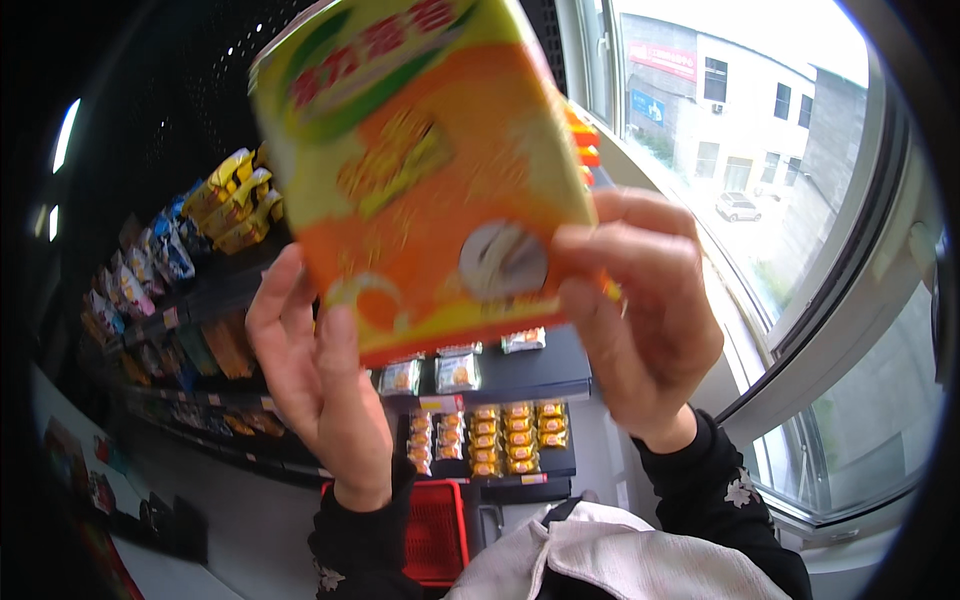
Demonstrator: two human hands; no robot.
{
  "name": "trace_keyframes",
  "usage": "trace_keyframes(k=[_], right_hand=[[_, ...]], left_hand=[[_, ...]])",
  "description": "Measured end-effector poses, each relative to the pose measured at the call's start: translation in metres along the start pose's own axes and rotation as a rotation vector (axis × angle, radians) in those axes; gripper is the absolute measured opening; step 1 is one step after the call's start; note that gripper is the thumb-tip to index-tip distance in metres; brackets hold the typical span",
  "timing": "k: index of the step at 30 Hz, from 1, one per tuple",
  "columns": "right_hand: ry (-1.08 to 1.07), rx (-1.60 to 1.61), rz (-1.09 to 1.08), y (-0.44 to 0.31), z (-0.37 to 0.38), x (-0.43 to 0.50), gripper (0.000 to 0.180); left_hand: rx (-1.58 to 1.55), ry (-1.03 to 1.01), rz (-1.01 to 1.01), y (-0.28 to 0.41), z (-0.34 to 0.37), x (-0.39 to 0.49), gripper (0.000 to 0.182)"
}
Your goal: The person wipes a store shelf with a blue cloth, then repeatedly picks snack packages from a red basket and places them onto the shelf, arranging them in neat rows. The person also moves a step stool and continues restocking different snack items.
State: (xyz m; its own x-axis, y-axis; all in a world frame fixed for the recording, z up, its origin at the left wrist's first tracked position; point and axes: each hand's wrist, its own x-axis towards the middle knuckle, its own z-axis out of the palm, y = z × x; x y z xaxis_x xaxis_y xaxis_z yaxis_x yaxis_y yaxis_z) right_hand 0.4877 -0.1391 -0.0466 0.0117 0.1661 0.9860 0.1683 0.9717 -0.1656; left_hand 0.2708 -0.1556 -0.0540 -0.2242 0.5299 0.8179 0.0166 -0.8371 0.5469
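Observation:
An orange, yellow and green food package (450,195) fills the upper middle, held up close to the camera and tilted. Its front bears writing and is somewhat blurred. My left hand (330,375) grips the lower left corner, thumb on the front and fingers behind the left edge. At the lower right edge, my right hand (645,300) pinches the package between thumb and fingers. Whether it is a box or a stiff bag I cannot tell. Below it, small wrapped snacks (457,373) lie on a dark shelf, with rows of gold-wrapped snacks (520,439) on the shelf beneath.
Dark shelves with yellow snack bags (236,202) and other bagged goods (135,285) run along the left. A red plastic basket (459,525) is low in front of me, partly behind my left sleeve. A window frame (750,315) borders the right side.

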Motion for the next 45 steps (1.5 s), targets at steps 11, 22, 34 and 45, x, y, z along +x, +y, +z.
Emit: trace_keyframes(k=[11,22,34,45], right_hand=[[-0.755,0.235,0.467,-0.036,0.102,-0.17,0.037],[-1.361,0.054,0.82,-0.046,0.058,-0.312,0.023],[-1.22,-0.253,0.969,-0.05,0.007,-0.319,0.017],[-0.797,-0.385,1.023,-0.019,-0.034,-0.274,0.019]], left_hand=[[-0.038,0.544,-0.672,-0.018,-0.177,-0.217,0.046],[0.143,1.418,-1.113,-0.091,-0.313,-0.569,0.024],[0.165,1.422,-1.421,-0.169,-0.429,-0.566,0.045],[0.303,0.853,-1.324,-0.164,-0.347,-0.468,0.049]])
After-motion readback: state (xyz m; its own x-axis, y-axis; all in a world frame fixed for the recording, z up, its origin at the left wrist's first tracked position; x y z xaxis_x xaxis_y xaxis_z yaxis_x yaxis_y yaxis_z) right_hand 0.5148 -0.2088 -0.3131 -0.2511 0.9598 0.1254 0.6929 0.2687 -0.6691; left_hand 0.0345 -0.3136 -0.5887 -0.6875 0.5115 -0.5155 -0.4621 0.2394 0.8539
